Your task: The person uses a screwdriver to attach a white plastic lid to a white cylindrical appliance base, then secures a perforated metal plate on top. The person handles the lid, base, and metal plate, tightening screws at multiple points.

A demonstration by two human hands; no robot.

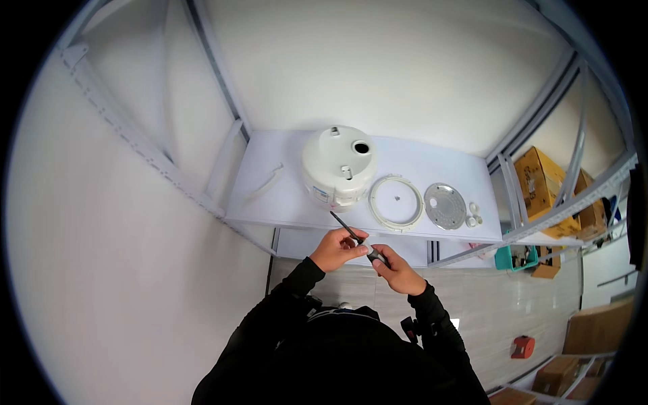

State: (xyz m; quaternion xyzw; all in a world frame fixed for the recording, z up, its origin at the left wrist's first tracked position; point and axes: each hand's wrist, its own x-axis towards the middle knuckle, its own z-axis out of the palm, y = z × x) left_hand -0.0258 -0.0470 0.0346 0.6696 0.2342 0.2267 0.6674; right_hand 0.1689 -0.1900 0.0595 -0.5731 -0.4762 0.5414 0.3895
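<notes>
A screwdriver with a long, dark, straight shaft and grey-and-black handle slants before the white shelf. The left hand's fingers pinch its shaft; the right hand's are clamped around its handle.

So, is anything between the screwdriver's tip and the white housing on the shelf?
Nothing visible: the screwdriver, in the left hand and right hand, points at the white housing's near side. The white ring lies to the right, out of line.
</notes>
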